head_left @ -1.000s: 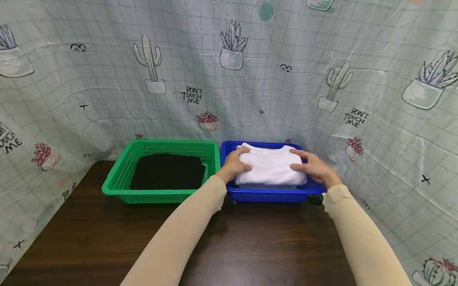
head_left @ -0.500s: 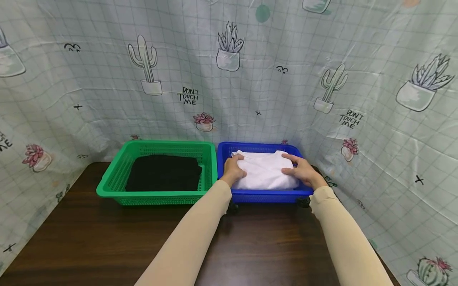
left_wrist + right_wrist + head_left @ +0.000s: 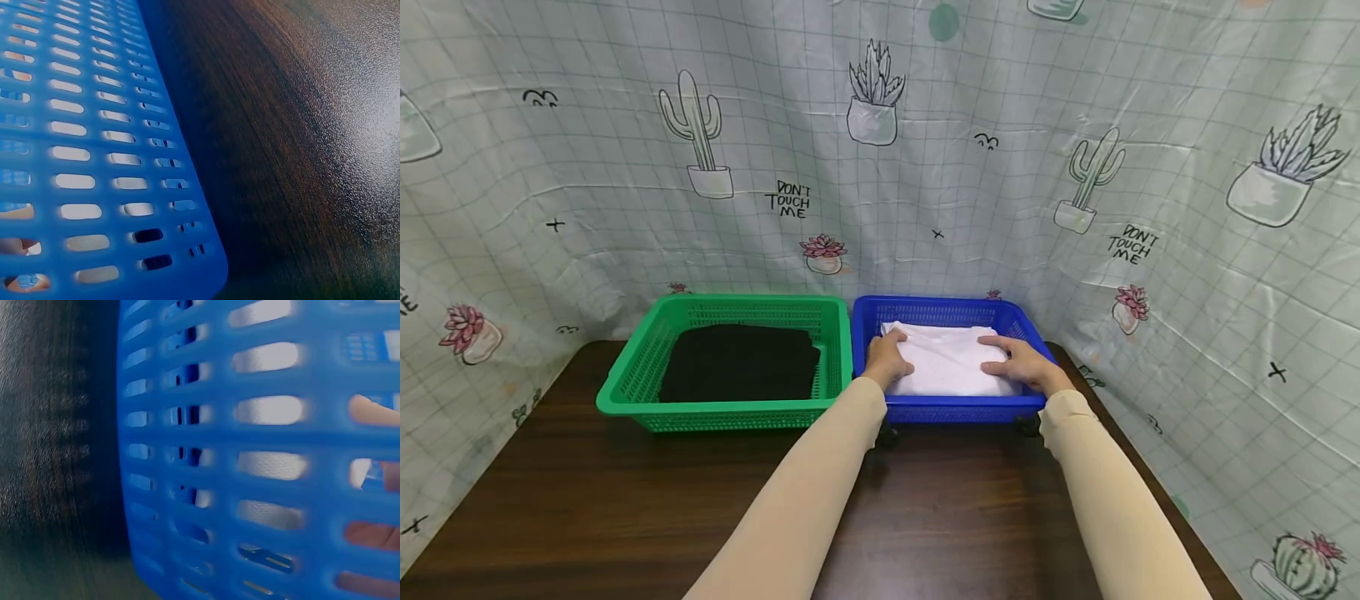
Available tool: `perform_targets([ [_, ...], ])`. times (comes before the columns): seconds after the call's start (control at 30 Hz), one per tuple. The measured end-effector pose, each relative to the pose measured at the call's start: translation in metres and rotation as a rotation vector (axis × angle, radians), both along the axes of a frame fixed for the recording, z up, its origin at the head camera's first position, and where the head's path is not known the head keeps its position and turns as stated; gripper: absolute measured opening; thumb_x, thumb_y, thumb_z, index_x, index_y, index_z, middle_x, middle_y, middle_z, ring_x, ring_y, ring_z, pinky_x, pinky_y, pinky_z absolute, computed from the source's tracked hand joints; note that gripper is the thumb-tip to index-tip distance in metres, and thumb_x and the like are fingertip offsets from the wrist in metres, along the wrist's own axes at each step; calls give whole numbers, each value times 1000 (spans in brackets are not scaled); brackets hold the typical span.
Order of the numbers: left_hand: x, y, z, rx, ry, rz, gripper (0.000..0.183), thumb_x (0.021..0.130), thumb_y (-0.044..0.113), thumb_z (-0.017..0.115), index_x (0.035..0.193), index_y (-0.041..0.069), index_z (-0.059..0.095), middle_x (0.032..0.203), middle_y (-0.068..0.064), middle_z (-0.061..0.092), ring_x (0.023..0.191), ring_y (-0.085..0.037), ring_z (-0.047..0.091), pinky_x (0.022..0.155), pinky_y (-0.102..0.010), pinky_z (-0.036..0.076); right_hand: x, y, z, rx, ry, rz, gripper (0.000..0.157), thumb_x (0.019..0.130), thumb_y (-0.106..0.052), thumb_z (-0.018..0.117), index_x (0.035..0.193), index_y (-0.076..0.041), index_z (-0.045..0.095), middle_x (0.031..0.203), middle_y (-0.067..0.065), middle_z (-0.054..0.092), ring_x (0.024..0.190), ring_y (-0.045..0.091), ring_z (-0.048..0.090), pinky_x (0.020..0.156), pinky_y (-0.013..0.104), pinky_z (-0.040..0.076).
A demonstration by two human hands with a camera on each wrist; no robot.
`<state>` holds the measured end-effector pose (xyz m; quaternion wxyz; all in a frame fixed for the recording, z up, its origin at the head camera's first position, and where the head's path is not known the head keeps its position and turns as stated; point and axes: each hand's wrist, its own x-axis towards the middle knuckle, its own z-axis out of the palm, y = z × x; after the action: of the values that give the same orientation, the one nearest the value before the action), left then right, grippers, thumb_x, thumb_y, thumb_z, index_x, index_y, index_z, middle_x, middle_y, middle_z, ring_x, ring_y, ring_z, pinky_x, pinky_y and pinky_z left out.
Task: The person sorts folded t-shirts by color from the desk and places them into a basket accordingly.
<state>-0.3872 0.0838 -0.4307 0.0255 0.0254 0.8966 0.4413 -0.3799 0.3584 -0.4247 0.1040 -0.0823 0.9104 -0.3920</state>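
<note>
A folded white shirt (image 3: 951,360) lies inside the blue basket (image 3: 958,402), flat and low between its walls. At its left side my left hand (image 3: 886,361) grips it, thumb and index finger over the edge. My right hand (image 3: 1024,365) holds the opposite side the same way, with the lower fingers out of sight. The perforated basket wall (image 3: 40,140) fills much of the left wrist view. Through the slots in the right wrist view, fingers (image 3: 375,412) show beside white cloth.
To the left, a green basket (image 3: 715,407) holds folded black clothing (image 3: 741,362). Both baskets stand side by side on a dark wooden table (image 3: 625,500), close against a cactus-print curtain (image 3: 880,192).
Both hands have lowered the white shirt into the blue basket, where it now sits below the rim. The head view has shifted slightly to the right.
</note>
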Motion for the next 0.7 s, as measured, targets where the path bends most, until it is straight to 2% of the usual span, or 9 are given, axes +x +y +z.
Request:
perform_targets([
  [0.07,6,-2,4,4,-3,-3,59,76,4,82,131,9,61,133,-22,50,126,-33,46,103,-40,43,0,-1,1,61,1,23,63,95,-18,66,150,-7,38,157,28,21,145,45,12,114,62,14],
  [0.1,14,-4,14,10,-31,-8,59,78,2,80,132,8,60,135,-23,48,129,-34,45,106,-42,40,0,-2,1,92,5,34,64,95,-20,65,151,-7,37,156,28,21,145,45,12,114,62,14],
  [0.23,22,-7,20,7,-34,-6,57,81,4,78,134,8,58,138,-23,46,130,-33,44,108,-41,39,-1,-2,1,160,26,58,64,96,-23,64,151,-7,36,156,28,22,145,45,15,114,62,17],
  [0.4,23,-9,18,28,-38,-15,57,83,5,77,136,8,57,140,-24,43,131,-34,42,107,-43,39,1,-4,1,176,10,70,67,95,-26,65,151,-6,35,156,30,21,144,48,15,113,64,17],
  [0.53,22,-10,19,-3,18,-38,57,79,3,78,133,6,59,136,-27,43,127,-37,45,105,-42,41,1,-4,8,156,-27,57,69,94,-26,68,151,-5,35,155,30,22,143,48,16,112,63,19],
  [0.63,22,-12,28,-57,62,-76,57,79,5,79,133,8,59,137,-27,44,126,-40,46,105,-43,40,1,-2,19,169,-28,61,69,94,-26,67,151,-3,34,152,32,26,141,48,22,110,61,25],
  [0.7,23,-15,38,-92,85,-119,57,82,9,79,135,9,58,139,-25,43,127,-40,44,107,-44,38,4,-1,30,184,-18,79,69,95,-26,65,151,-1,33,150,34,28,138,49,25,108,62,29],
])
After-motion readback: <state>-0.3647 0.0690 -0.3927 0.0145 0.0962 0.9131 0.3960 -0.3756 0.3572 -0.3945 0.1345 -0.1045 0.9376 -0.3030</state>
